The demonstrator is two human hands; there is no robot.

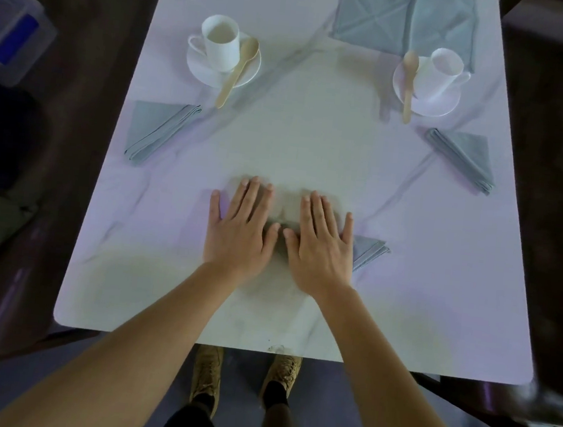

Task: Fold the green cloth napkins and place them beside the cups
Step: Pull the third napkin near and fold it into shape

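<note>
**Napkin being pressed** (370,251): a folded green-grey cloth on the pale marbled surface (297,139), at lower centre of the frame. It is mostly covered. A layered corner pokes out to the right of the right hand, and a dark strip shows between the thumbs. How far it reaches under the left hand cannot be told.

**Left hand** (240,231) and **right hand** (321,246): side by side, palms down, with straight, slightly spread fingers and the thumbs nearly touching. The right hand lies flat on the cloth; neither hand grips anything.

**Left folded napkin** (157,130): a triangle at middle left, lying below and to the left of the left cup and apart from its saucer.

**Right folded napkin** (464,158): a matching triangle at middle right, below the right cup.

**Left cup** (221,42) and **right cup** (441,70): white, each upright on a white saucer, in the upper left and upper right of the surface. A left spoon (238,71) and a right spoon (408,84), both wooden, lean on the saucers with their handles reaching past the rims toward the lower frame.

**Flat napkins** (405,18): two creased cloths spread out at the upper right, just above the right cup.

**Plastic box** (12,32): clear with a blue patch, off the surface at upper left.

**Shoes** (208,375): tan, on the floor below the near edge of the surface.
</note>
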